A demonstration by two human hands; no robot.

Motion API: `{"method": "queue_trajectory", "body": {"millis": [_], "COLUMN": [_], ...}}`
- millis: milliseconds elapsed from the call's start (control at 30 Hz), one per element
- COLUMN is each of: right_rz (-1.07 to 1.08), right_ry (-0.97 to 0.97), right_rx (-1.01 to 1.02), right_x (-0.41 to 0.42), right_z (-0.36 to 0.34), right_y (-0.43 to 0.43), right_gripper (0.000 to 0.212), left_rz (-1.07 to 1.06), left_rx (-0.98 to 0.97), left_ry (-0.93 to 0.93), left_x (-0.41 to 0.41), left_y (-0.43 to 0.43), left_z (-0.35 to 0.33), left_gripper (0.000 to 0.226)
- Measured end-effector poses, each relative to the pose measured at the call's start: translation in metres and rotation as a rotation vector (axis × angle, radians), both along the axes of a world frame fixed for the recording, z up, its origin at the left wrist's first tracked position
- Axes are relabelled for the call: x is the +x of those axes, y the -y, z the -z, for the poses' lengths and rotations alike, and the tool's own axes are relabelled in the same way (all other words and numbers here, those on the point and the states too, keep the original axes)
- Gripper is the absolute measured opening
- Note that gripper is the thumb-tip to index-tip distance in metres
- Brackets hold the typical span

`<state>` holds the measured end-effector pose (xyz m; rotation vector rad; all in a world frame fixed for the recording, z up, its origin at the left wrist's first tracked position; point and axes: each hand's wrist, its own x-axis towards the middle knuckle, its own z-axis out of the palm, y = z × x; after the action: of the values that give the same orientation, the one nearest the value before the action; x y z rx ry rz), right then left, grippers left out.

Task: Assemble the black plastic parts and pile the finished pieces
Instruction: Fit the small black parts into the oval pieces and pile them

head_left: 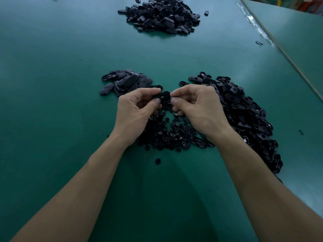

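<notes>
Black oval part (161, 96), held over the green table (52, 75) near mid-frame, between both hands. Long axis set left to right, the right end a little higher in the picture; broad face, with a small hole, turned up toward the camera. Pinched at the left end by the left hand (134, 112), forefinger over, thumb under, other fingers curled. Pinched at the right end by the right hand (197, 109), thumb and forefinger tips closed on it. Directly beneath, a heap of small round pieces (171, 131). Just right, a long pile of oval shells (244, 112); behind the left hand, a smaller pile of closed ovals (127, 81); far back, a big pile (162, 14).
</notes>
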<state>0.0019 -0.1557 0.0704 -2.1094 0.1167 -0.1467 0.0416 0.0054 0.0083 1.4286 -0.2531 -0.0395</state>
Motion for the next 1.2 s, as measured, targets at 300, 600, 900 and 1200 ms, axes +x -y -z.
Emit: {"method": "queue_trajectory", "body": {"millis": [300,600,900,1200], "right_rz": [-0.017,0.042,0.039,0.0], "right_ry": [0.031,0.042,-0.002,-0.015], "right_rx": [-0.122,-0.259,-0.274,-0.393], "right_x": [0.003,0.002,0.0,0.002], "right_z": [-0.003,-0.003,-0.005,-0.013], "right_y": [-0.011,-0.016,-0.019,-0.025], "right_gripper": [0.013,0.014,0.015,0.025], "left_rz": [0.027,0.005,0.023,0.051], "left_rx": [0.019,0.04,0.096,0.103], "left_ry": [0.019,0.005,0.066,0.071], "left_x": [-0.001,0.0,-0.003,-0.002], "left_y": [-0.001,0.001,0.001,0.0], "left_z": [0.001,0.001,0.001,0.001], "left_gripper": [0.027,0.026,0.026,0.025]}}
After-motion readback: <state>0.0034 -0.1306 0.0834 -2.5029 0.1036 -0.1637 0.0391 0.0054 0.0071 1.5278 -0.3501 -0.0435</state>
